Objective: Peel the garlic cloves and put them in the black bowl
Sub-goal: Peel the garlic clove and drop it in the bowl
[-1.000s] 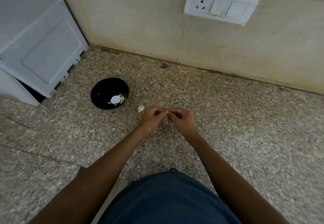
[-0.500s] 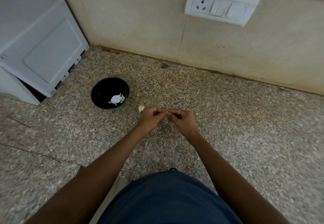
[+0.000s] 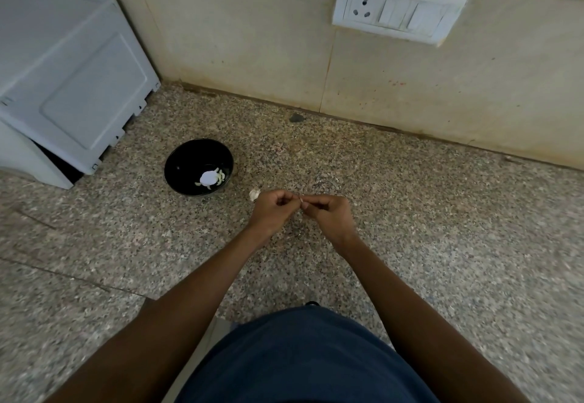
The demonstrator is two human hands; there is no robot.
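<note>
Speckled granite counter (image 3: 442, 229) meets beige wall, switch plate (image 3: 398, 19) upper right, white appliance (image 3: 69, 77) upper left. Left hand (image 3: 274, 210) and right hand (image 3: 328, 217) meet at frame centre, fingers curled, pinching small garlic clove (image 3: 302, 203) between them. Black bowl (image 3: 177, 169) with peeled cloves centre left; garlic piece (image 3: 254, 194) just beside left hand.

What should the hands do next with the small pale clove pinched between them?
Probably keep stripping the skin. Both the left hand and right hand pinch the small pale garlic clove above the speckled stone counter; whether it is bare is too small to tell. Then carry it left to the round black bowl.
</note>
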